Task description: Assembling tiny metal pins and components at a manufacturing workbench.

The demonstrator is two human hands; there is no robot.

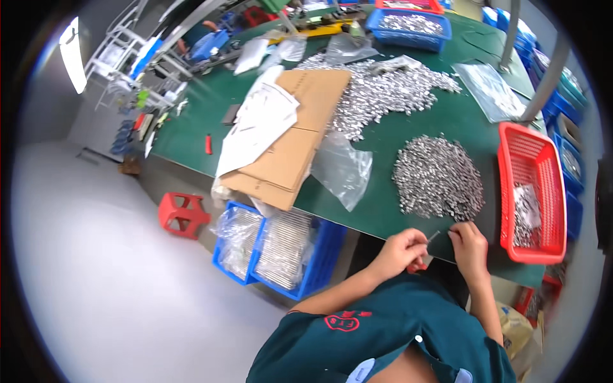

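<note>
At the table's near edge, my left hand [403, 250] is closed around a slim tool with a thin metal shaft [434, 236]. A red part [416, 267], perhaps its handle, shows below the fingers. My right hand [470, 247] is a little to the right, thumb and fingers pinched together; whatever they hold is too small to make out. Just beyond both hands lies a round heap of small metal parts [437, 177]. A larger, brighter heap of silver parts [383, 92] spreads farther back.
A red plastic basket [504, 191] with metal parts and a paper slip stands at the right. To the left lie a clear bag [343, 167], flattened cardboard [310, 118] and white papers [262, 121]. Blue crates [325, 255] sit below the edge; a blue bin [408, 39] stands at the back.
</note>
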